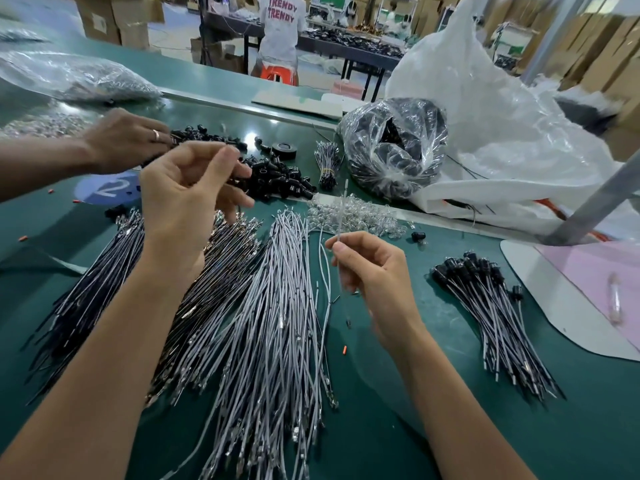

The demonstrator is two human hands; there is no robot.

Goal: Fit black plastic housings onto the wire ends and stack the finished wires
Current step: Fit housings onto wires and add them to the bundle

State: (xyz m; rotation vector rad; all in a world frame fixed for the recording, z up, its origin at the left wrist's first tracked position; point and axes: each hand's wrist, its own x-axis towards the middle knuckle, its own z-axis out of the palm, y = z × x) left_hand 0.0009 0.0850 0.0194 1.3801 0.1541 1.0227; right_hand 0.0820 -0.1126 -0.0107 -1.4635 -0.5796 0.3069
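right hand (370, 271): thumb and forefinger pinch one grey wire (339, 226), held upright above the table (398, 427). left hand (188, 199): raised, fingers curled; blur hides whether it holds anything. housings (277, 176): loose pile toward the far edge, just beyond the left hand. finished wires (491, 317): stacked near the right edge, black caps at their far ends. unfitted wires (273, 306): fanned out mid-table between the two forearms.
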